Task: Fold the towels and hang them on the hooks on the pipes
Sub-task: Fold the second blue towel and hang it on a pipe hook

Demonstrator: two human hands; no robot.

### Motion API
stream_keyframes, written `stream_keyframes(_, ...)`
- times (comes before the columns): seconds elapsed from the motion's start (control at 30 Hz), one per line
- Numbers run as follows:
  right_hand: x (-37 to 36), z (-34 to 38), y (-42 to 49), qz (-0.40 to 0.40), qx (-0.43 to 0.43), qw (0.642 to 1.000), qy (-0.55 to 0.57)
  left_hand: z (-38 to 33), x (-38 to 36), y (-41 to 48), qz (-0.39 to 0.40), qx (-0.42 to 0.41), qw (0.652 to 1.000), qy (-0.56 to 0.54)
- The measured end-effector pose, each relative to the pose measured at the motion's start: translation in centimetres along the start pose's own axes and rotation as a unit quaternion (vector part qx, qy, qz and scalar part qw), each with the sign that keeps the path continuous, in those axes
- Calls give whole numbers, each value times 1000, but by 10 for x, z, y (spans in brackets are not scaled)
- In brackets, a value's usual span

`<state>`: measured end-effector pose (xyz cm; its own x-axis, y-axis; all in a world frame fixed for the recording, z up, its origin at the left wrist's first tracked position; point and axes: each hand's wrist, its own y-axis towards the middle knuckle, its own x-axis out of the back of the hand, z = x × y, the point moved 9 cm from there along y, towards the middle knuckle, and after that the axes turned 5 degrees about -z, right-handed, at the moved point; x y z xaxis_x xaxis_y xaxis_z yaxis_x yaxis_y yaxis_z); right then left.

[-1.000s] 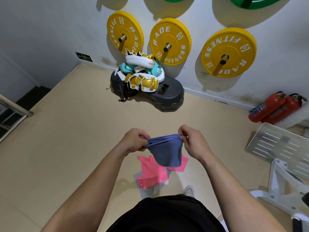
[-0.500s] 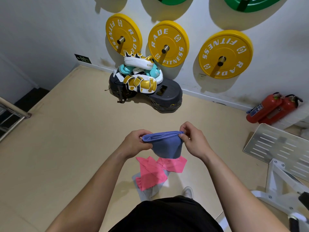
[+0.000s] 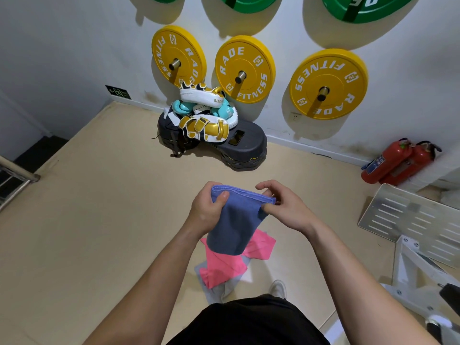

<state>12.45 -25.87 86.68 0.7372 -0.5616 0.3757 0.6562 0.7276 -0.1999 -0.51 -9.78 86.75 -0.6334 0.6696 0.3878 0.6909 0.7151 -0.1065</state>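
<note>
A folded blue towel (image 3: 235,225) hangs in front of me at waist height. My left hand (image 3: 207,211) grips its upper left corner, thumb on top of the cloth. My right hand (image 3: 283,207) pinches the upper right edge between thumb and fingers. Below the blue towel, a pink towel (image 3: 229,263) lies crumpled on the floor over a grey towel (image 3: 221,290). No hooks or pipes for hanging are in view.
Yellow weight plates (image 3: 245,69) sit on pegs on the white wall, green ones above. Boxing pads (image 3: 204,115) are piled on a black step platform (image 3: 245,148). Two red fire extinguishers (image 3: 398,161) lie at right, near a metal plate (image 3: 410,220) and white machine frame (image 3: 418,270). A railing (image 3: 15,168) is at left.
The blue towel's top edge was bunched between both hands; now it is spread wider and hangs flatter. My left hand has shifted to grasp the corner, and both hands are lower in view.
</note>
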Motion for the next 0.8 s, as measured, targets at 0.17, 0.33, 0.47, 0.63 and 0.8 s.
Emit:
stream_keyframes(0.17,-2,13,8,8,77,990,-117,-3,1,6,11,-22,1000,-11)
stream_keyframes(0.33,0,18,15,17,72,979,-192,-8,3,10,40,-43,998,-6)
stream_keyframes(0.47,-13,28,17,57,52,970,-230,-11,-5,11,48,-42,997,49)
stream_keyframes(0.63,-34,61,23,65,132,951,-273,-18,-5,14,53,-56,994,77)
stream_keyframes(0.8,-42,83,29,64,180,940,-283,-25,9,15,52,-57,997,-17)
